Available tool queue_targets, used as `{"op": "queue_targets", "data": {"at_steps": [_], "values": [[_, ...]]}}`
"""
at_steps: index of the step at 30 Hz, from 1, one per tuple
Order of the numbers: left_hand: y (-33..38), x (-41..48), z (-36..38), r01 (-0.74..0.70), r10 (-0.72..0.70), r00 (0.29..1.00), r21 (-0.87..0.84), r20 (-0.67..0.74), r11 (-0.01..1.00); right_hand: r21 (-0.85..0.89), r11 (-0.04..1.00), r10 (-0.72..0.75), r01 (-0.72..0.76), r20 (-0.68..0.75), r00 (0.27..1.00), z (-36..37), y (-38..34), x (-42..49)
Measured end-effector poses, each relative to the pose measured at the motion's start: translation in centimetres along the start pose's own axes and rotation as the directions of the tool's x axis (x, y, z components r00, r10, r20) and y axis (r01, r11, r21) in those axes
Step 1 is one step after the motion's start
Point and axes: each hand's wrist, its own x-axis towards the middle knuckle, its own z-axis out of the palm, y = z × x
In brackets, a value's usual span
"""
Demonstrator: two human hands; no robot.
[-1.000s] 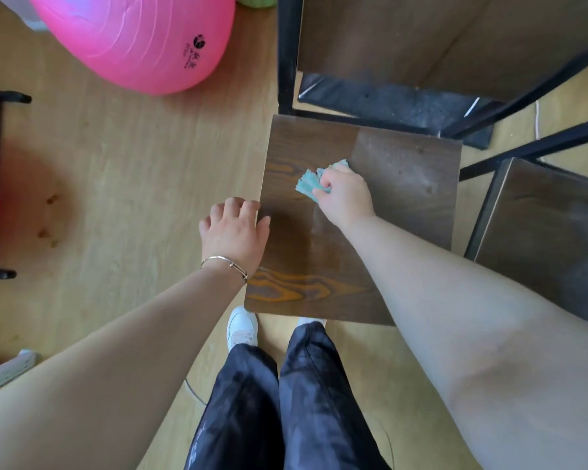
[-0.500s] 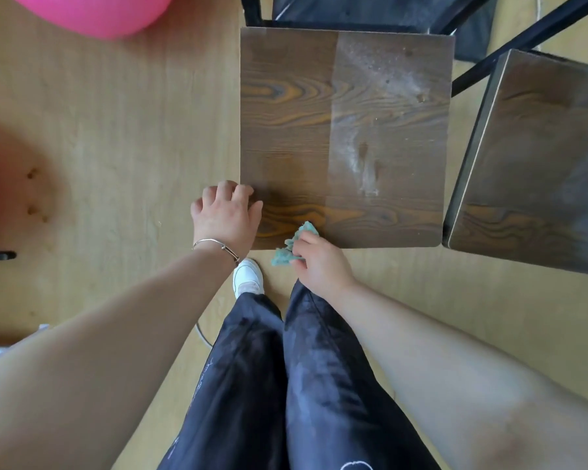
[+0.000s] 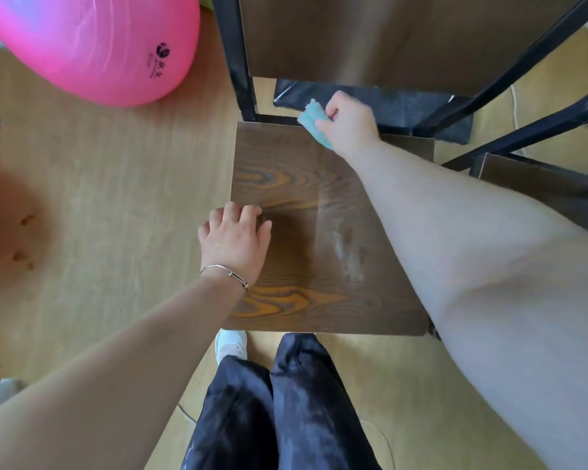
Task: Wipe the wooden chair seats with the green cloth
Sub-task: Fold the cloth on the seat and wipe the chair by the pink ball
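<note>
The right hand (image 3: 348, 123) grips the green cloth (image 3: 314, 125), bunched in its fingers, at the 12 o'clock edge of the wooden chair seat (image 3: 302, 198). The left hand (image 3: 235, 242) rests with loosely bent fingers near the seat's 9 o'clock edge, holding nothing. The cloth looks soft, light and limp, so it probably handles best wadded under the palm; a pale dusty smear (image 3: 348, 256) lies toward 4 o'clock.

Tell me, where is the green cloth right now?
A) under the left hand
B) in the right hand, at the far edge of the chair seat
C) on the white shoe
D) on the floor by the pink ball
B: the right hand grips the green cloth at the far edge of the chair seat; the left hand rests on the seat without it.
</note>
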Motion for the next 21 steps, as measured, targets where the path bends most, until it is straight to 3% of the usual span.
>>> {"op": "queue_targets", "data": {"at_steps": [4, 11, 21], "values": [[0.9, 1.2, -0.5, -0.002, 0.002, 1.000, -0.011, -0.008, 1.000, -0.145, 0.989, -0.002, 0.007, 0.040, 0.999, 0.7, 0.1, 0.1], [0.6, 0.3, -0.9, -0.014, 0.014, 1.000, 0.013, 0.028, 1.000, -0.108, 0.994, -0.001, 0.009, 0.074, 0.997, 2.5, 1.3, -7.3], [-2.5, -4.4, 0.6, -0.080, 0.068, 0.989, 0.085, 0.128, 0.993, 0.047, 0.997, -0.064, 0.055, 0.233, 0.970, 7.1, 3.1, -23.9]]}}
